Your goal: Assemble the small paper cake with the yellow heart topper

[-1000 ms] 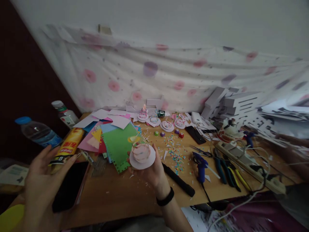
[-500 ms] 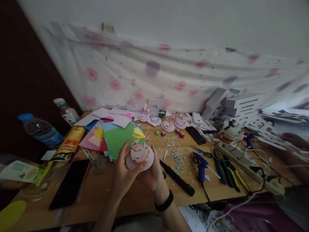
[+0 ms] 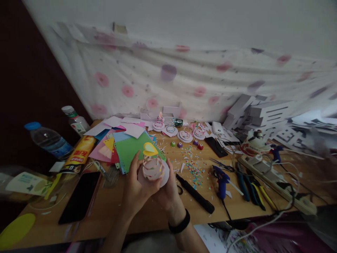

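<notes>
Together, both hands held one small paper cake ornament above the near middle of the wooden table; the left hand wrapped it from the left side, fingers half curled, thumb stretched up along the ornament's left edge and touching the white round base; the right hand cupped it from below and behind, fingers closed under the base, a black band on the wrist; neither hand gaped wide, each being closed about the piece. The ornament stood roughly upright, tilted slightly toward the camera, a pink drum with coloured specks, a yellow heart rising from its top; how tightly the fingers pressed could not be told.

Behind it lay a fan of coloured paper sheets, green uppermost; a black phone lay well to the left, near a yellow packet and a water bottle; just right of the hands lay a black stick-shaped tool, then scattered confetti, a blue glue gun and pliers; similar finished ornaments stood in a row toward the back edge.
</notes>
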Available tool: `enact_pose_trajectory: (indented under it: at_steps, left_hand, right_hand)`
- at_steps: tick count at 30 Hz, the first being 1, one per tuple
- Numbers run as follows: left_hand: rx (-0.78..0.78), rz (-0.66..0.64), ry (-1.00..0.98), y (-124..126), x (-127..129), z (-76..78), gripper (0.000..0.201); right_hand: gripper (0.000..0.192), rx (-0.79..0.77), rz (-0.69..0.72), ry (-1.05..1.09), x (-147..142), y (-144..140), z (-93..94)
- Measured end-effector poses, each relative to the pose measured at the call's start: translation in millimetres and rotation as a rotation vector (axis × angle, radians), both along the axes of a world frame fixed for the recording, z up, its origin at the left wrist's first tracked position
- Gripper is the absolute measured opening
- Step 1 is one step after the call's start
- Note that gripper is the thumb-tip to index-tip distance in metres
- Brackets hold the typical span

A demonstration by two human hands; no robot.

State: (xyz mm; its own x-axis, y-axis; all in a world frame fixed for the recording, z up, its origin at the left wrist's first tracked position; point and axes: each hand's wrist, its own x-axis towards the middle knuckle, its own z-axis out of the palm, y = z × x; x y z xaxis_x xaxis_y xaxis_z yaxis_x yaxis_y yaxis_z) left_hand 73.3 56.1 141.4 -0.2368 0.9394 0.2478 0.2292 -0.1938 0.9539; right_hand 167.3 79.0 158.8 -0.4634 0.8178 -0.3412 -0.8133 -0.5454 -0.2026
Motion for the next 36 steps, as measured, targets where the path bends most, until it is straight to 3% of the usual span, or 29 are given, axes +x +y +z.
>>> enact_pose_trajectory:
  at_steps: [6,14,18,23,27,31,33,36]
  left_hand:
    - [0.015,-0.008,-0.011,0.4,2.8,-1.8,0.091]
    - [0.056,-0.032,0.025,4.8,-3.2,-16.3,0.092]
    - [0.029,-0.047,-0.030,3.4,-0.3,-12.5,0.099]
    - [-0.057,-0.100,-0.260,-5.7,2.5,-1.3,0.117]
    - [-0.065,-0.044,-0.302,-9.8,6.5,3.6,0.102]
    - [-0.050,0.004,-0.170,-2.6,12.1,-1.4,0.096]
    - [0.001,0.045,-0.063,4.4,1.6,-6.1,0.101]
    - [0.006,0.181,-0.012,12.4,-43.3,-11.4,0.095]
  right_hand:
    - [0.068,-0.018,-0.035,-0.061,-0.3,-0.3,2.7]
    - [0.068,0.021,-0.075,0.018,1.6,0.5,-4.6]
    - [0.066,0.027,-0.051,0.023,3.0,2.2,-4.2]
    - [0.065,0.039,-0.027,0.007,9.9,9.1,-2.0]
    - [0.068,0.081,0.009,0.068,10.3,11.8,-3.6]
    - [0.059,0.099,-0.025,0.054,6.2,11.9,-6.5]
    - [0.056,0.109,-0.016,0.060,7.4,12.4,-8.4]
    - [0.061,0.162,0.050,0.102,15.5,14.4,-12.0]
